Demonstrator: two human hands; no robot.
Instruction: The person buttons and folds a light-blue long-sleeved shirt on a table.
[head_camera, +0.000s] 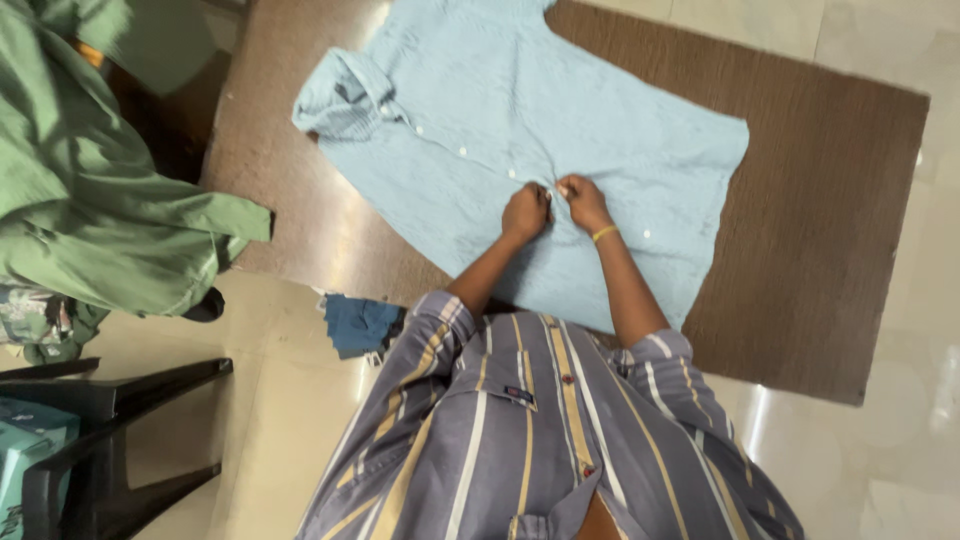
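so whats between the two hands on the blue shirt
In the head view, the left hand and right hand pinch the light blue shirt at its button strip; only a small fold of that fabric lies between them.

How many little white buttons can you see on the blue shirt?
3 clearly: on the light blue shirt, one button near the collar, one lower down, one past the hands. Others may hide under the left hand and right hand.
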